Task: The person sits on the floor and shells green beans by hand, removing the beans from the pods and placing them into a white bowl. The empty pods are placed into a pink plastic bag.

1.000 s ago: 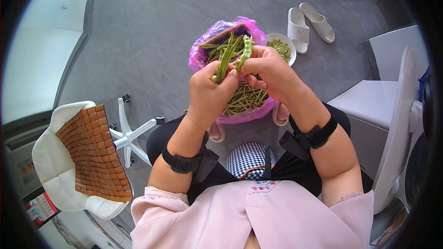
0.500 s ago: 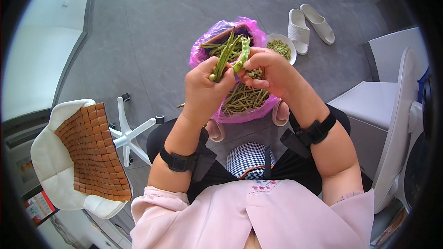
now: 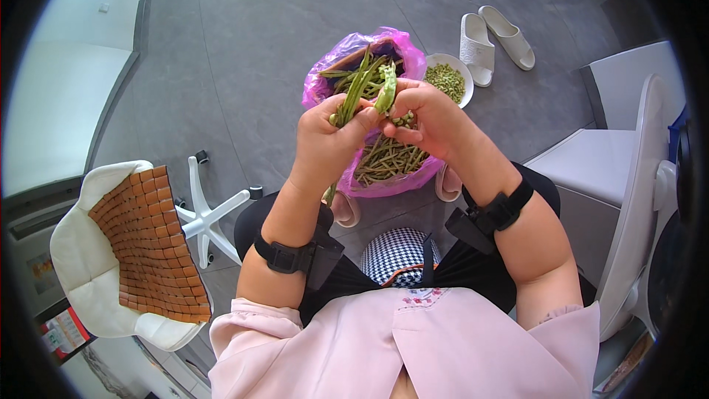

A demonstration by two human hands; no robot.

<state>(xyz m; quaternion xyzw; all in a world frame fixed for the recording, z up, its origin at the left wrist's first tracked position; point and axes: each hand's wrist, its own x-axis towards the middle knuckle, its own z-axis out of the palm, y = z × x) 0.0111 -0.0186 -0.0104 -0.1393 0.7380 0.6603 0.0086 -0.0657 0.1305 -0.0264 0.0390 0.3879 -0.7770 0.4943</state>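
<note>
My left hand is closed around several long green bean pods that point up and away. A pale green, wider pod stands between my two hands, its lower end by the left fingertips. The right hand has thumb and forefinger pinched on that pod, its other fingers curled. Small shelled beans show in the right palm, partly hidden by the fingers. Below the hands is a pink plastic bag with fuller green pods at its far side and thin brownish pods at its near side.
A white plate of shelled green beans sits on the floor right of the bag. White slippers lie beyond it. A white swivel chair with a brown tile mat stands left, a white chair right. My feet flank the bag.
The pale pod has tilted and dropped slightly between my hands. The left hand's bunch has turned a little, and a pod end now shows below the left wrist.
</note>
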